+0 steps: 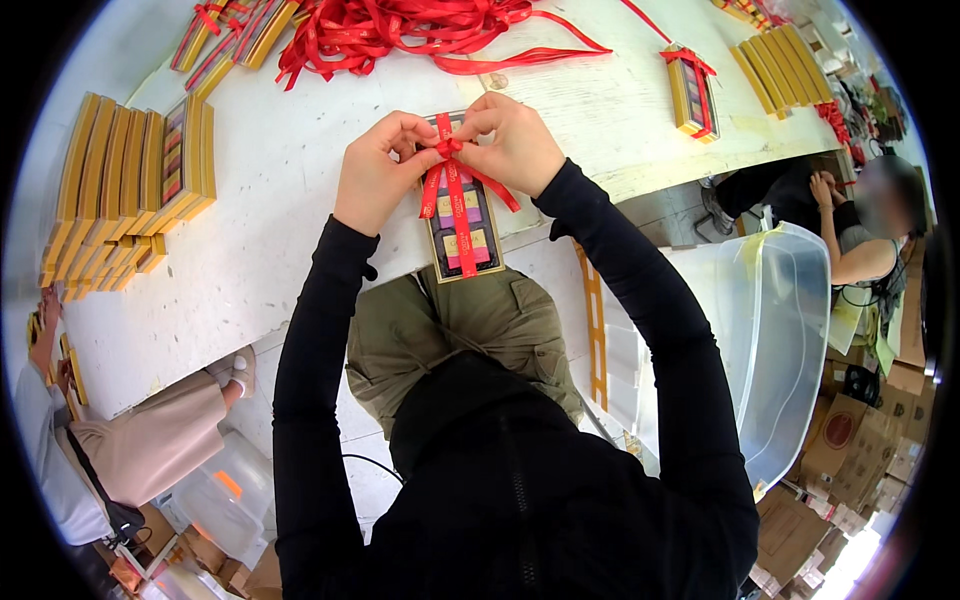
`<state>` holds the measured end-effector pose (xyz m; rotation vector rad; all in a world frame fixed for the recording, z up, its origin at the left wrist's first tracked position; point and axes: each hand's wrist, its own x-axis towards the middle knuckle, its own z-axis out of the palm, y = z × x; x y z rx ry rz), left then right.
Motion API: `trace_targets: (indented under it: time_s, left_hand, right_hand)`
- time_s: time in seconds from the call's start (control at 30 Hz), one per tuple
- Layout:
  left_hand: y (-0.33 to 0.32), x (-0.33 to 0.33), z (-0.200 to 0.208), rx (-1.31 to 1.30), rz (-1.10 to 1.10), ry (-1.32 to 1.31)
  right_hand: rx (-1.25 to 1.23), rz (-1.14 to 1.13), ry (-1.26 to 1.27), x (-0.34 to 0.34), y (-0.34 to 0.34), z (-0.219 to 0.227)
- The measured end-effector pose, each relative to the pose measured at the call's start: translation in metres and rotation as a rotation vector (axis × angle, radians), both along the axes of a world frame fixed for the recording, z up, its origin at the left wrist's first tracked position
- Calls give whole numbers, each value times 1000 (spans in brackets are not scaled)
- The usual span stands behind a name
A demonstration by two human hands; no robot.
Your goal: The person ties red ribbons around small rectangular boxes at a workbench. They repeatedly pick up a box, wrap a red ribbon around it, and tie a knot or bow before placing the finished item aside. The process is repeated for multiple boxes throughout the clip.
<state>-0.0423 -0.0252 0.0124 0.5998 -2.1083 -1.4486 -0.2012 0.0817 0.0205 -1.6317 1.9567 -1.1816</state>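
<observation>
A slim gold-edged gift box (438, 248) with a clear top lies at the table's front edge, its near end toward me. Pink, purple and yellow wrapped pieces show through the top. Red printed ribbon (461, 215) runs lengthwise over it, with a bow near its far part and two loose tails. My left hand (383, 170) pinches the bow's left side between thumb and finger. From the other side, my right hand (512, 143) pinches the ribbon close to the knot. The fingers of both hands almost meet there and partly hide the knot.
A heap of red ribbon (390, 35) lies at the table's far side. Stacked gold boxes (120, 180) stand at left. A ribboned box (690, 95) and a row of gold boxes (783, 68) are at right. A clear plastic bin (775, 330) stands beside me; people sit at both sides.
</observation>
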Motion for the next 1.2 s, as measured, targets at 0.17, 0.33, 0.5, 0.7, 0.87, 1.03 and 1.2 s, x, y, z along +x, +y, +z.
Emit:
trace_targets:
  time_s: [0.17,0.33,0.5,0.7,0.87,1.03,1.2]
  left_hand:
    - [-2,-1,-2,-56,-35,39]
    - [-8,0,-7,-52,-88,42]
    - [-11,0,-4,138,-180,-14]
    - [-13,-1,28,-320,-239,-218]
    - [-2,0,43,-644,-180,-259]
    - [18,-6,19,-408,147,-181]
    - [18,-17,-7,-556,253,2]
  right_hand:
    - [-9,-70,-130,7,2,-4]
    - [-90,-201,-49,23,5,-8]
    - [-168,-280,-139,34,1,-13]
    - [-225,-330,-119,35,-3,-23]
    - [-313,-433,-8,43,-4,-32]
    - [-281,-530,-7,51,-4,-35]
    - [-240,-535,-13,52,-2,-32]
